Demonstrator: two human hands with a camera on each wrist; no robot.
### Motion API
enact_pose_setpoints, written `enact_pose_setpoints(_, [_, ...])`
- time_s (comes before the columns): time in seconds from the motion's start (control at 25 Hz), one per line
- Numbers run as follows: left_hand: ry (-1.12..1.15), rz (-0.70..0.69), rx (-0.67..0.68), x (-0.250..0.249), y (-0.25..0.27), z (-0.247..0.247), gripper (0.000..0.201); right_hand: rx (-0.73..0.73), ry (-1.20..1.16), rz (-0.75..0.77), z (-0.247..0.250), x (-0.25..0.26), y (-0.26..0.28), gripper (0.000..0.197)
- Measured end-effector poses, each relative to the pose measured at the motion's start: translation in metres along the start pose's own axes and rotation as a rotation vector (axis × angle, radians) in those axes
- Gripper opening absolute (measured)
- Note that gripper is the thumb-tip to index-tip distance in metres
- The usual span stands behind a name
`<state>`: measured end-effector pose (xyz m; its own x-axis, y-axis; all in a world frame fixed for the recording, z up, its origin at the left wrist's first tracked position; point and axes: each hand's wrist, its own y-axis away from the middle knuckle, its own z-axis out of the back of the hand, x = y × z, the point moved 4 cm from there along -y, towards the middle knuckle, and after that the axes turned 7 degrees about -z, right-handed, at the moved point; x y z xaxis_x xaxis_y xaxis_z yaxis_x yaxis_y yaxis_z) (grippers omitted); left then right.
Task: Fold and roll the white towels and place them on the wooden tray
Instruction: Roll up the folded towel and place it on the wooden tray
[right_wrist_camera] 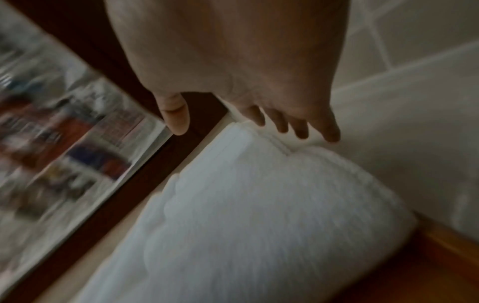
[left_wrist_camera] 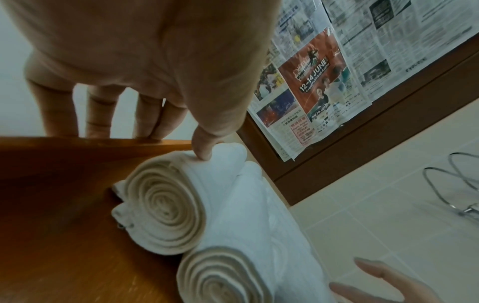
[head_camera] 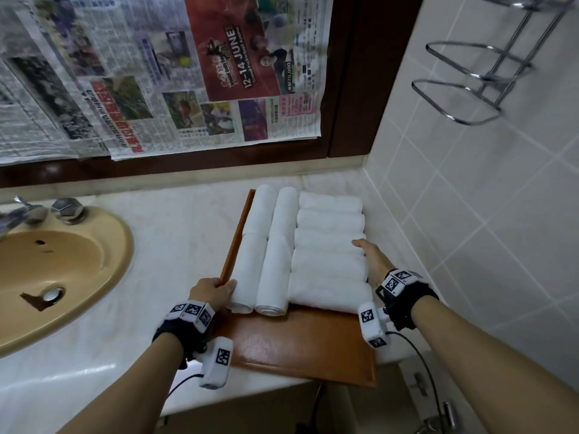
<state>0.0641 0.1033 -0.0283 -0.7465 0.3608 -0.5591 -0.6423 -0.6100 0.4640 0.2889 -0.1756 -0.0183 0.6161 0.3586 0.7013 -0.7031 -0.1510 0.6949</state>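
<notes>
Wooden tray (head_camera: 300, 343) holds nine rolled towels (head_camera: 329, 239). Left hand (head_camera: 213, 292) grips the tray's edge; right hand (head_camera: 372, 255), seemingly open-fingered, touches towels.

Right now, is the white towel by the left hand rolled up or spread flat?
Rolled up. The white towel shows a spiral end, lying on the wooden tray beside the left hand.

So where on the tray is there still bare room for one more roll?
The wooden tray is bare along its near strip, between the rolled towels and its front edge. Farther back it is crowded, rolls packed side by side, with the left hand and right hand at its sides.
</notes>
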Motion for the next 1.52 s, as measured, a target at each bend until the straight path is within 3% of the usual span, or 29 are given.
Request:
enact_pose_setpoints(0.08, [0.053, -0.005, 0.019, -0.021, 0.002, -0.021, 0.038, -0.150, 0.569, 0.152, 0.012, 0.004, 0.000, 0.097])
enact_pose_setpoints(0.16, [0.069, -0.002, 0.042, -0.041, 0.001, -0.041, 0.042, -0.160, 1.068, 0.372, 0.006, -0.001, 0.002, 0.097])
enact_pose_setpoints(0.28, [0.106, 0.002, 0.065, -0.067, -0.005, -0.069, 0.046, -0.066, 1.418, 0.464, 0.008, -0.017, 0.000, 0.094])
enact_pose_setpoints(0.44, [0.115, -0.028, 0.056, -0.095, -0.013, -0.091, 0.016, -0.151, 1.478, 0.424, 0.035, -0.005, -0.020, 0.080])
enact_pose_setpoints(0.6, [0.093, -0.032, 0.027, -0.109, -0.014, -0.104, 0.046, -0.131, 1.477, 0.378, 0.051, 0.012, -0.036, 0.077])
enact_pose_setpoints(0.8, [0.176, -0.019, -0.054, -0.112, -0.016, -0.110, 0.059, -0.107, 1.510, 0.383, 0.058, 0.023, -0.051, 0.077])
enact_pose_setpoints(1.52, [0.205, 0.013, -0.078, -0.127, -0.062, -0.095, 0.046, -0.088, 1.487, 0.376, 0.044, 0.056, -0.083, 0.075])
